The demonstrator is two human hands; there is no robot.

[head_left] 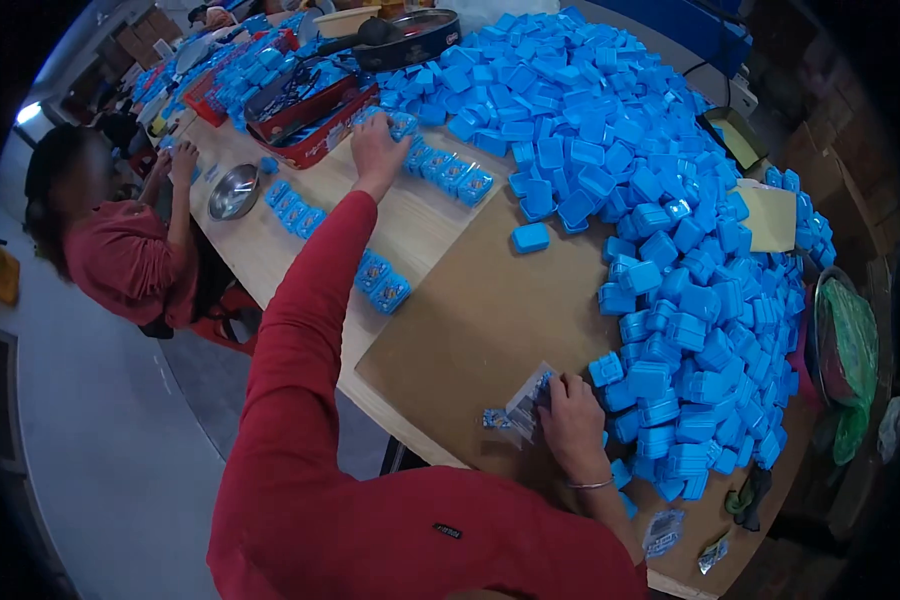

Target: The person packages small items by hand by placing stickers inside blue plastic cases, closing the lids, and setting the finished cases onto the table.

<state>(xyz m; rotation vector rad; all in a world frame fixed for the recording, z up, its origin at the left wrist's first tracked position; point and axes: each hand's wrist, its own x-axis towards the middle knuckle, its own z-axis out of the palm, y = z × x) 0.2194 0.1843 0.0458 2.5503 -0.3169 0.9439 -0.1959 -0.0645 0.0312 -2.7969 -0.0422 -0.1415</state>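
Note:
My left hand (378, 158) is stretched far across the table, its fingers closed around a small blue box with a printed label (402, 125) at the end of a row of similar labelled boxes (450, 174). Close to my body, my right hand (573, 420) is closed at the edge of a clear plastic bag (522, 408) lying on the brown board (470, 350). Small printed pieces show in and beside the bag. My right fingertips partly cover its edge. Two shorter rows of labelled boxes (380, 282) lie to the left of my left forearm.
A large heap of plain blue plastic boxes (660, 300) covers the right side. A metal bowl (234, 192), red basket (310, 125) and black pan (407, 42) stand farther off. Another person (130, 250) sits at the left edge. Printed packets (663, 532) lie near the front.

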